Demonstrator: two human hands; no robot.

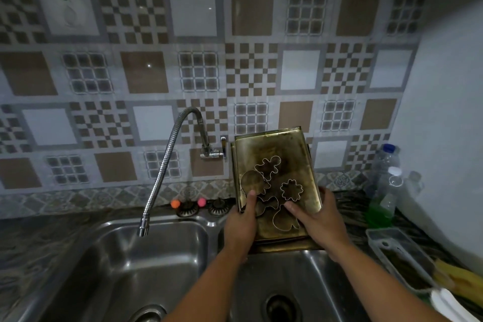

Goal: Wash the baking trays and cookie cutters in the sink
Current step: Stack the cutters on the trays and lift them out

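Both hands, left hand point(241, 222) and right hand point(320, 219), gripped the stacked baking trays point(274, 165) level, thumbs pinning the cookie cutters point(291, 189) from sliding off

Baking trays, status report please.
Both hands, left and right, grip stacked baking trays above right sink basin. Cookie cutters on top. Faucet off, over left basin.

Two bare forearms are showing from the bottom edge of the view. No sleeves are covering them up to where the frame is cutting them off. The left hand point(241, 227) and the right hand point(320, 219) are wearing no gloves, rings, watch or bracelets. The fingernails are looking short and unpainted. Dim light is hiding finer detail.
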